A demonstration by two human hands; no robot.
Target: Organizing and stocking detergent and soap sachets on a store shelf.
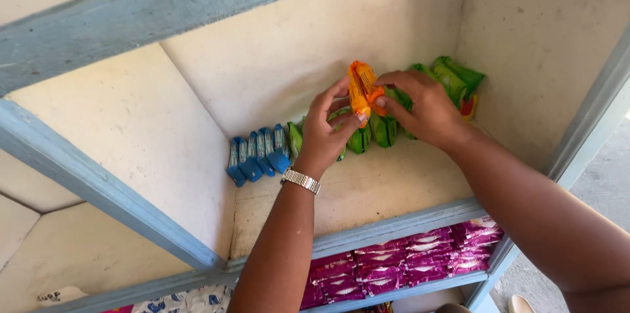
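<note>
While both hands pinch it, orange packet between left hand, right hand

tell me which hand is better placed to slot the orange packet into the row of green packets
Right, probably. The right hand pinches the orange plastic packet from the side nearest the row of green plastic packets; the left hand only steadies its lower edge.

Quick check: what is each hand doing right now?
Left hand: closed on the orange packet.
Right hand: pinching the same orange packet, above the green packets.
</note>
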